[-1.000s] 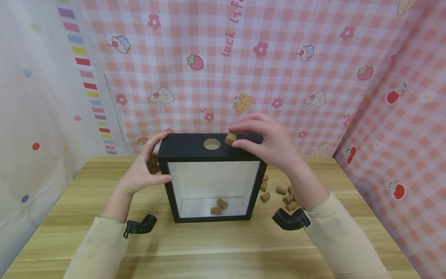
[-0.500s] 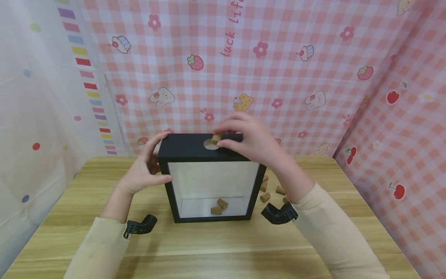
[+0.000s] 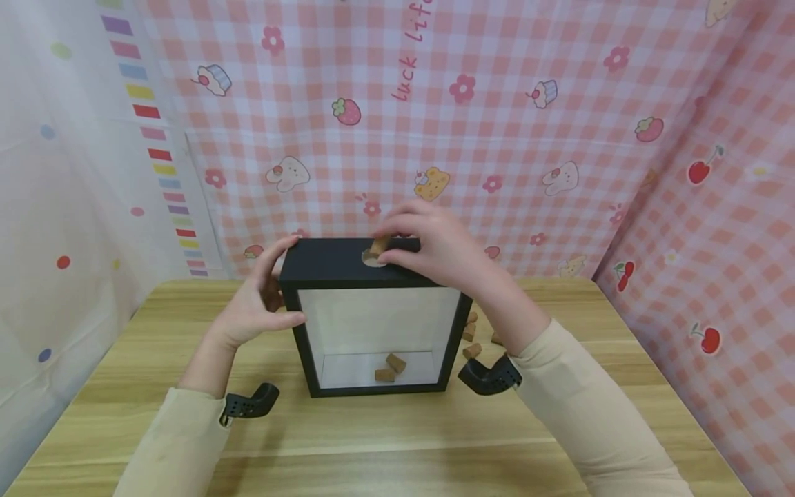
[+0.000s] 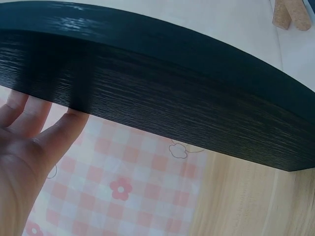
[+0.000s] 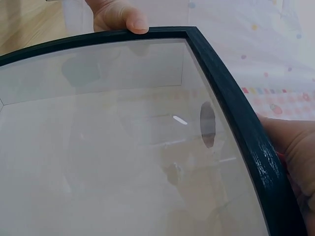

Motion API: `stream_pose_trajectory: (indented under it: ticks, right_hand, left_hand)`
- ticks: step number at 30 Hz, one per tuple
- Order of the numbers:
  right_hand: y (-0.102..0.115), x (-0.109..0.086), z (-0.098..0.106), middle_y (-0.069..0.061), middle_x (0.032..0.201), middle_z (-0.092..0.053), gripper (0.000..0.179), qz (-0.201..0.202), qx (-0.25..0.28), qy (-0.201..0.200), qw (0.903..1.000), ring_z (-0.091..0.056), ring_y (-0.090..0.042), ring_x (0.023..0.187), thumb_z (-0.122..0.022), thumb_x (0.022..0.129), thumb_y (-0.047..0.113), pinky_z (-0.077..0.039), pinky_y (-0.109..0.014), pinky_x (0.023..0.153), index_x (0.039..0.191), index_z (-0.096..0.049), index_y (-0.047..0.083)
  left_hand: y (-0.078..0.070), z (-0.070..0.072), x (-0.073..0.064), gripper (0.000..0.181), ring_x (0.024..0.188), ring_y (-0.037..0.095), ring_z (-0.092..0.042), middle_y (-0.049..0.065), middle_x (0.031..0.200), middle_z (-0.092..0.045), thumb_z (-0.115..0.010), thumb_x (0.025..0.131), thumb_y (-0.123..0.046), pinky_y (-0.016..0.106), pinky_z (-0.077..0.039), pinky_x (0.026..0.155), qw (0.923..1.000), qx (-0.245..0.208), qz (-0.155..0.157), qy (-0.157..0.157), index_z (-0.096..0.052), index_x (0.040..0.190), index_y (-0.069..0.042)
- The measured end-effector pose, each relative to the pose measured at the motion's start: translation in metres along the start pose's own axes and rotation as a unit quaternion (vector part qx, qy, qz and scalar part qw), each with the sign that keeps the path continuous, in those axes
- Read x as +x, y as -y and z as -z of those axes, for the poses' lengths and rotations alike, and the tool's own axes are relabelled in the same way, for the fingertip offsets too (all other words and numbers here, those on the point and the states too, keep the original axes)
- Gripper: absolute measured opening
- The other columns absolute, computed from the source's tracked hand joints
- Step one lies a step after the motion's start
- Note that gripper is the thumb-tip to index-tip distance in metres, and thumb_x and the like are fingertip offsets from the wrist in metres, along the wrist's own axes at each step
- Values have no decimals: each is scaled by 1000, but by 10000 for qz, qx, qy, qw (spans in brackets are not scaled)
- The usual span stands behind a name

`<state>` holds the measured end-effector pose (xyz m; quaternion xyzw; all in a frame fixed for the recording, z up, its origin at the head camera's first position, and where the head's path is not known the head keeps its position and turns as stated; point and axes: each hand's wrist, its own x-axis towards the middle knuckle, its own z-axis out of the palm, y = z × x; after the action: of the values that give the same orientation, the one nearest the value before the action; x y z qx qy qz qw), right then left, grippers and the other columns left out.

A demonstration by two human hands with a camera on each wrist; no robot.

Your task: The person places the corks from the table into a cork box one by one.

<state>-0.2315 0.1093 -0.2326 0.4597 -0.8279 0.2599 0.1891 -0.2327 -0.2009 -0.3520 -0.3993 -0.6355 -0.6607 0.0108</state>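
A black shadow box frame with a clear front stands upright on the table, a round hole in its top. My left hand grips its left side, thumb on the front edge and fingers towards the back; the left wrist view shows those fingers against the black side. Over the hole, my right hand pinches a cork between thumb and fingers, its lower end at the opening. In the right wrist view only part of the right hand shows; the cork is hidden there. Two corks lie inside the frame.
Several loose corks lie on the wooden table to the right of the frame, partly hidden by my right arm. A pink checked cloth hangs close behind the frame.
My right hand has moved left along the frame's top, bringing the cork from right of the hole to over it and tipping it more upright. The left hand keeps its hold.
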Motion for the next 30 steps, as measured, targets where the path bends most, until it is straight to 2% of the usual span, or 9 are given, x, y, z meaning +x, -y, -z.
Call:
stream_pose_trajectory:
  ticks: [7,13,16,19,23,27,30]
  right_hand:
    - [0,0,3,-4,113,-67,31,199,123,-38,9997,-60,-16,105,-81,83,17,-49,-32,88,112,-75,8]
    - [-2,-13,16,-6,113,-69,33,254,620,-552,9962,-60,-18,107,-82,81,8,-48,-33,92,113,-74,5]
    - [-5,-27,24,-6,113,-70,35,42,896,-806,9927,-61,-18,107,-81,81,3,-48,-35,93,114,-73,3]
    - [-8,-44,31,-4,114,-71,36,-368,997,-985,9894,-61,-15,107,-80,81,1,-47,-36,91,116,-73,5]
    - [-15,-70,37,-4,113,-71,36,-844,1047,-1188,9838,-60,-12,103,-78,82,-3,-46,-32,87,117,-73,6]
    - [-28,-99,38,-9,115,-70,37,-1066,1259,-1241,9785,-61,-10,104,-74,82,-10,-45,-25,91,117,-72,2]
    - [-41,-125,33,-13,118,-69,37,-1383,1352,-1180,9740,-61,-6,108,-72,84,-10,-44,-22,94,119,-69,0]
  left_hand:
    - [-1,-1,0,102,99,18,-62,8,119,-60,-78,78,7,30,-51,82,10000,-11,36,-33,-23,156,-28]
    - [0,-1,0,103,98,18,-62,7,117,-60,-79,77,7,29,-52,82,10000,-16,-6,-36,-23,156,-28]
    - [0,-1,0,103,98,18,-62,7,117,-60,-79,78,6,29,-52,82,10000,-27,-25,-19,-23,156,-27]
    - [-1,-2,0,102,98,18,-62,8,117,-60,-79,78,6,29,-51,81,10000,-30,-34,-9,-23,157,-27]
    - [-1,-2,1,102,98,18,-62,8,117,-60,-79,78,6,29,-51,82,10000,-44,-15,1,-22,157,-28]
    - [-1,-2,0,103,98,18,-62,8,118,-60,-78,78,8,29,-51,82,10000,-63,-48,14,-22,157,-27]
    - [-1,-1,0,103,98,18,-63,7,118,-60,-78,78,9,29,-52,81,10000,-53,-38,2,-22,157,-26]
